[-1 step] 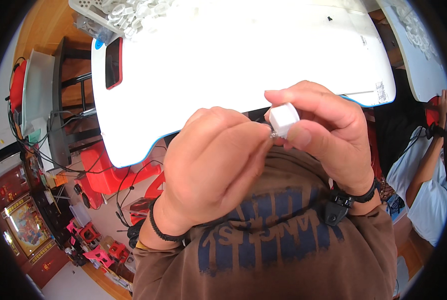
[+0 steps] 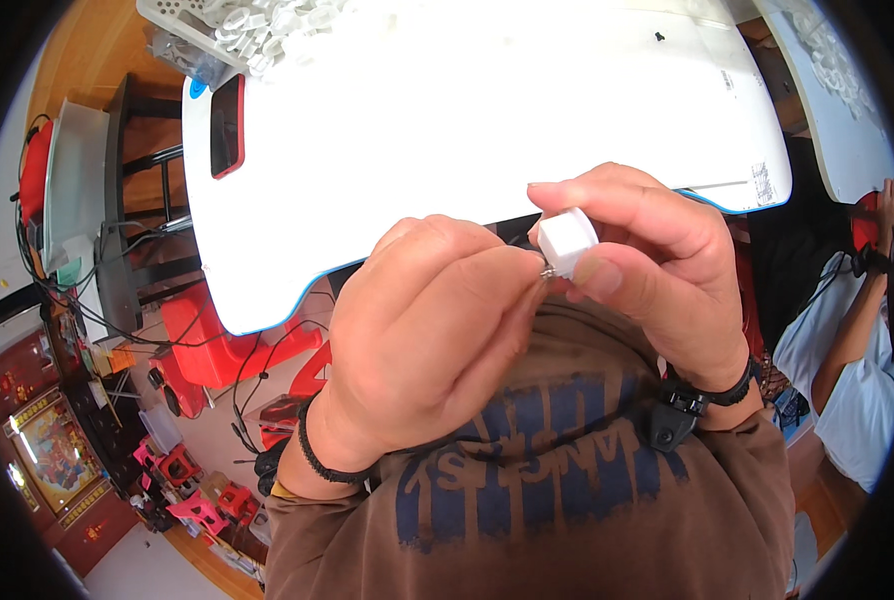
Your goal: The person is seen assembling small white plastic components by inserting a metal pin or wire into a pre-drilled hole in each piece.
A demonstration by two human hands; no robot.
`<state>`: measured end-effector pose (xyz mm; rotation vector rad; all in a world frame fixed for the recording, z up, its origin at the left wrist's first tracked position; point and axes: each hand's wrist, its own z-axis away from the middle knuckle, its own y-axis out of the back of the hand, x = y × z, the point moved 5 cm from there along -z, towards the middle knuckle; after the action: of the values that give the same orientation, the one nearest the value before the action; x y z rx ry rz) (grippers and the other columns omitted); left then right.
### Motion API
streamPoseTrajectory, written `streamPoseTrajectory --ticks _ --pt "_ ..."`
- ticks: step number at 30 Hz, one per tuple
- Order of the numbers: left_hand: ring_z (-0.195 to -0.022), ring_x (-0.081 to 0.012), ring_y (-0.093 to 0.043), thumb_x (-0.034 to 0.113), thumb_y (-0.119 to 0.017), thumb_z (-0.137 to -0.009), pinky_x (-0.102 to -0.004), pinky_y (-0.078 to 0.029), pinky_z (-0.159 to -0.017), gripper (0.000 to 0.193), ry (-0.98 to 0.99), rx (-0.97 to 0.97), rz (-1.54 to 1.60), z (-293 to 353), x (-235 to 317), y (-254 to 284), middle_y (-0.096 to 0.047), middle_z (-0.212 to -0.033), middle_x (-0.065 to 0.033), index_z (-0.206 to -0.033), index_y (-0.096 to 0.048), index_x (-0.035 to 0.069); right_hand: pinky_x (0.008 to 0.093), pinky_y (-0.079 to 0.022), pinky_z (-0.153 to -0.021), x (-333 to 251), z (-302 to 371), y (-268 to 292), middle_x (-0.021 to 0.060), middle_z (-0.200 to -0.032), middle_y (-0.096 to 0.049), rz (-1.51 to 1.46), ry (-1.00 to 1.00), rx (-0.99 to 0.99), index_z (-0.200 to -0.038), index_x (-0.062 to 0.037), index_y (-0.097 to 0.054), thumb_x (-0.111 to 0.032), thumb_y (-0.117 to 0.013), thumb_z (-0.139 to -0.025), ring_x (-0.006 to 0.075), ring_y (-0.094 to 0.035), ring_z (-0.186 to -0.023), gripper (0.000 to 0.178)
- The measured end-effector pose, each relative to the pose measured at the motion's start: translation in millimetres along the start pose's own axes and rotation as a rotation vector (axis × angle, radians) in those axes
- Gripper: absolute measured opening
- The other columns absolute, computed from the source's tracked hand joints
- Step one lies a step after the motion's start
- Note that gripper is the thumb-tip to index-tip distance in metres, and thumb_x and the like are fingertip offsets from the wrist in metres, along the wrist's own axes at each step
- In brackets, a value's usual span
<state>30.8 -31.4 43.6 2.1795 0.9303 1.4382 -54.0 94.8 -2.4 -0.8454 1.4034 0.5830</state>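
Observation:
Above my lap, close to the table's near edge, my right hand [image 2: 657,270] is closed on a small white block-shaped plastic piece [image 2: 567,238]. Thumb and fingers grip it from the right. My left hand [image 2: 432,320] meets it from the other side, with thumb and forefinger pinched together. A tiny shiny metal bit [image 2: 547,271] shows between the left fingertips and the lower left corner of the white piece. Too small to make out is whether it is a screw, a spring or something else. The left fingers cover most of it.
On the white table [image 2: 417,140] lie a phone with a red edge [image 2: 228,127] and a small black bit [image 2: 659,37]. A white basket [image 2: 182,30] and a heap of white plastic parts [image 2: 277,25] occupy the far left. Red stools [image 2: 212,335] stand left; another person's arm [image 2: 852,310] is at right.

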Motion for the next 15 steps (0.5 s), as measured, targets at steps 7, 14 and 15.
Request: streamPoseTrajectory --ticks 7,14,15 --pt "-0.063 -0.0174 -0.053 -0.010 -0.068 -0.070 -0.0253 -0.042 -0.057 0.020 -0.037 -0.020 -0.029 -8.1 -3.1 -6.6 -0.060 -0.077 -0.0094 -0.087 -0.064 -0.001 0.0192 -0.041 -0.069 -7.6 -4.0 8.4 0.0076 -0.096 -0.059 0.134 0.078 0.022 -0.117 0.0066 -0.060 -0.006 -0.064 -0.083 0.0092 -0.053 -0.079 0.036" --pt "-0.065 -0.0186 -0.055 0.001 -0.072 -0.071 -0.0324 -0.041 -0.065 0.029 0.231 -0.111 0.057 -6.1 -23.9 -21.5 -0.061 -0.080 -0.0067 -0.099 -0.063 0.002 0.0210 -0.041 -0.065 -17.3 3.8 63.1 0.0036 -0.087 -0.058 0.371 0.107 0.363 -0.111 0.0030 -0.064 -0.007 -0.068 -0.082 0.0085 -0.051 -0.073 0.031" --pt "-0.065 -0.0179 -0.055 0.002 -0.071 -0.072 -0.0326 -0.041 -0.067 0.029 0.278 -0.134 0.022 -0.6 -33.3 -21.9 -0.062 -0.080 -0.0061 -0.100 -0.063 0.002 0.0215 -0.044 -0.063 -20.6 9.2 84.7 0.0047 -0.086 -0.060 0.516 0.142 0.570 -0.107 0.0018 -0.065 -0.010 -0.071 -0.081 0.0089 -0.054 -0.070 0.030"
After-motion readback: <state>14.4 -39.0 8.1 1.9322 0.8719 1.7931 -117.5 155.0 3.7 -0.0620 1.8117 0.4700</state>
